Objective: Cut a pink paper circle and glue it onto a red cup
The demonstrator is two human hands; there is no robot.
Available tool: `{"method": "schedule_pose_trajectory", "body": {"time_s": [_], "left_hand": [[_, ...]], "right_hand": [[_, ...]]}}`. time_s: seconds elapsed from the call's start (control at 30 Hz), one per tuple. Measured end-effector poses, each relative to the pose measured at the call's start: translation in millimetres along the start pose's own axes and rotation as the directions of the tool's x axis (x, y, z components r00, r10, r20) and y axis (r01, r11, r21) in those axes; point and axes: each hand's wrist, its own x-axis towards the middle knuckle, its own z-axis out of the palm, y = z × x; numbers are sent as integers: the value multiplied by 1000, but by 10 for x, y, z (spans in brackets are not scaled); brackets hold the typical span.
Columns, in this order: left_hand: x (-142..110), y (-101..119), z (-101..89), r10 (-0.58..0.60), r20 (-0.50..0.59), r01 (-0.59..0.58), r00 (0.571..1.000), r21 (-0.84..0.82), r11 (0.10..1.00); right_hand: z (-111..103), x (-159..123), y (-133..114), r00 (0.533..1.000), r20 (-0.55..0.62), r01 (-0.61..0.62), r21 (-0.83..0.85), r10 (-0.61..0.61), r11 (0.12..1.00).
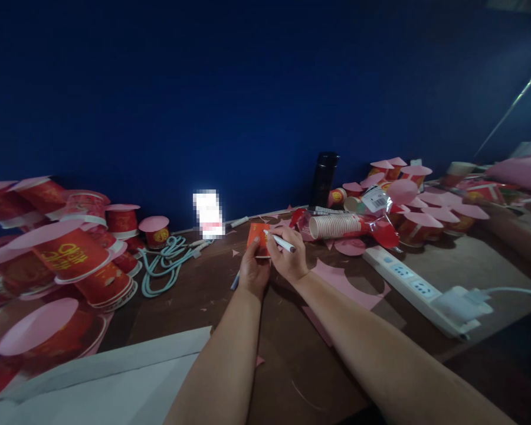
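My left hand (253, 270) grips a red paper cup (257, 238) that stands upside down on the brown table (194, 295), fingers wrapped round its side. My right hand (287, 257) is closed on a white marker pen (279, 241), its tip against the cup. Both hands meet at the middle of the table. A pink paper sheet (343, 283) with round cut-outs lies just right of my right wrist.
Red cups capped with pink paper discs are piled at the left (66, 254) and back right (407, 200). A sleeve of stacked cups (345, 225), a white power strip (418, 289), a coiled pale cable (166, 262), a black bottle (323, 179) and white board (115, 378) surround the hands.
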Motion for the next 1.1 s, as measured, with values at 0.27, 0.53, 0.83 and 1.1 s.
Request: {"method": "schedule_pose_trajectory", "body": {"time_s": [0.27,0.53,0.83,1.1], "left_hand": [[-3,7,-15,-10,12,10,1000,-5,1000],[27,9,-40,-9,-6,9,1000,-2,1000],[17,24,-44,-11,0,11,1000,1,1000],[34,18,-59,1,-1,-1,1000,-5,1000]], "right_hand": [[12,-6,10,1000,14,6,-3,-6,1000],[17,-14,-3,1000,12,4,7,-4,1000],[14,-11,-18,1000,15,4,15,-4,1000],[20,-21,-20,1000,13,3,-3,-3,1000]]}}
